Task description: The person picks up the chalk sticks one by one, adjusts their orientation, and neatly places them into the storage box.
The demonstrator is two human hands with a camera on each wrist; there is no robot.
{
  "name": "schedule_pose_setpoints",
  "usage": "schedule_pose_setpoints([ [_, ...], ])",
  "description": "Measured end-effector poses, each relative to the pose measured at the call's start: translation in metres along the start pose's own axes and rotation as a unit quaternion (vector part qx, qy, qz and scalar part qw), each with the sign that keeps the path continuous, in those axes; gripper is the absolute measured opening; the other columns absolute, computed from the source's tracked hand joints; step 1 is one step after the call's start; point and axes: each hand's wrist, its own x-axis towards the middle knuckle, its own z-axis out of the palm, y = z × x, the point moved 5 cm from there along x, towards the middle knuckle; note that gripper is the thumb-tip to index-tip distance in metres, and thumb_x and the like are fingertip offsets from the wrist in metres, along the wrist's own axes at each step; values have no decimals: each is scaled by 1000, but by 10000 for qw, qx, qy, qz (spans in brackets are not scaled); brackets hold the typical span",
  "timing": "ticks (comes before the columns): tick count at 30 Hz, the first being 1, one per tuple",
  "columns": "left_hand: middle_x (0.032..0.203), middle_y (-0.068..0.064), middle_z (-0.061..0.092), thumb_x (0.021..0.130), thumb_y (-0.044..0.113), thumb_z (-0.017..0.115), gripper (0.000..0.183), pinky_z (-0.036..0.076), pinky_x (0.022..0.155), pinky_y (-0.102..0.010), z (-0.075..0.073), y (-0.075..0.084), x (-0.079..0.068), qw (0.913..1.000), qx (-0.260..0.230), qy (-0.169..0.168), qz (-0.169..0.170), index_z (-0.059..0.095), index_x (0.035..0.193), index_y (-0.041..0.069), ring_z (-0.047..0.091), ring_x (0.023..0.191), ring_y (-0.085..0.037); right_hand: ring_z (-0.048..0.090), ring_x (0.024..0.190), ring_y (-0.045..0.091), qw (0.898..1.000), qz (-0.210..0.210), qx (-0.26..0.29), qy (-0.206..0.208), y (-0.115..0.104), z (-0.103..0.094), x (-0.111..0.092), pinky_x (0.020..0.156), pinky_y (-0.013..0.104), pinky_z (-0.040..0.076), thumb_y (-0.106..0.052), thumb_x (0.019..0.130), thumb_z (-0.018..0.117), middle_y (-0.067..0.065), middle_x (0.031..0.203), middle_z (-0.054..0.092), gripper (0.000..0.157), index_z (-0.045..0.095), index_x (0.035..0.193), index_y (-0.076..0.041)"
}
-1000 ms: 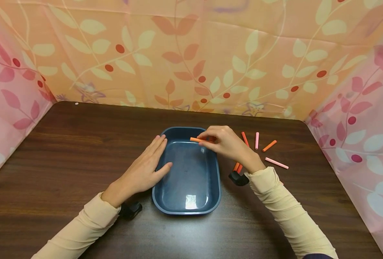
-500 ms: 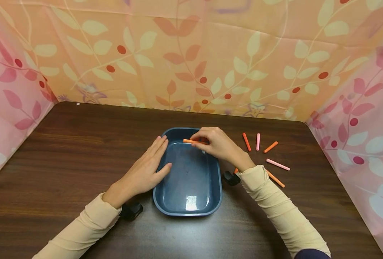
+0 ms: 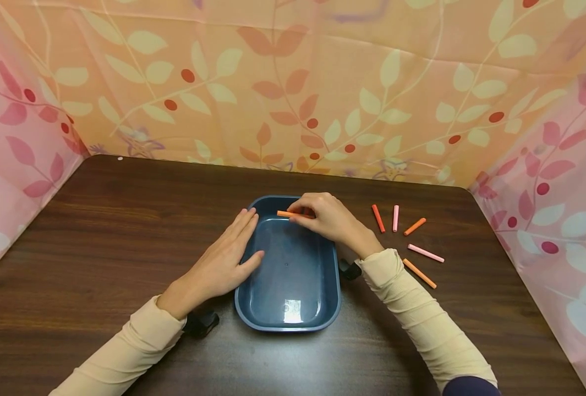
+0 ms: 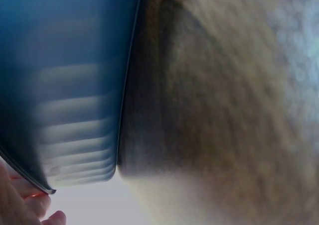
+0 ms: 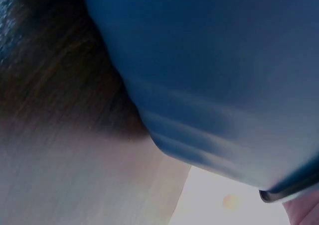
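Observation:
A blue plastic tray (image 3: 288, 286) with rounded corners stands on the table, its floor bare in the head view. My left hand (image 3: 218, 258) lies along the tray's left rim with straight fingers, the thumb reaching over the inside. Over the tray's far end, my right hand (image 3: 324, 217) pinches an orange chalk stick (image 3: 284, 214) between thumb and fingers, the stick pointing left. The left wrist view shows the tray's ribbed outer wall (image 4: 70, 100) with fingertips (image 4: 37, 205) at its rim. In the right wrist view the outer wall (image 5: 209, 85) fills much of the picture.
Right of the tray lie a red chalk stick (image 3: 378, 218), a pink one (image 3: 395, 218), a short orange one (image 3: 414, 226), another pink one (image 3: 426, 253) and a light orange one (image 3: 419, 273). A floral curtain (image 3: 293, 110) hangs behind the brown table (image 3: 124, 220).
My right hand has moved left over the tray with the orange chalk stick. Its sleeve now uncovers a light orange stick and hides sticks near the wrist. My left hand stays put.

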Motion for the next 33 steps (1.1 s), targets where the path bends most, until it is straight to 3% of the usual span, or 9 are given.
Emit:
schedule_pose_setpoints([
  [16,168,-11,7,99,35,55,77,21,122,-55,2,1,0,10000,-66,13,-35,16,158,2,6,156,-32,65,80,11,9993,150,-189,-289,0,17,8,70,25,55,-21,93,70,2,100,75,22,76,111,-9],
  [33,168,-10,8,99,35,56,78,20,122,-55,1,0,1,9999,-131,50,-50,17,158,3,6,156,-31,69,80,11,9948,329,-897,-366,2,26,12,69,29,56,-25,94,69,-1,98,76,18,76,107,-16],
])
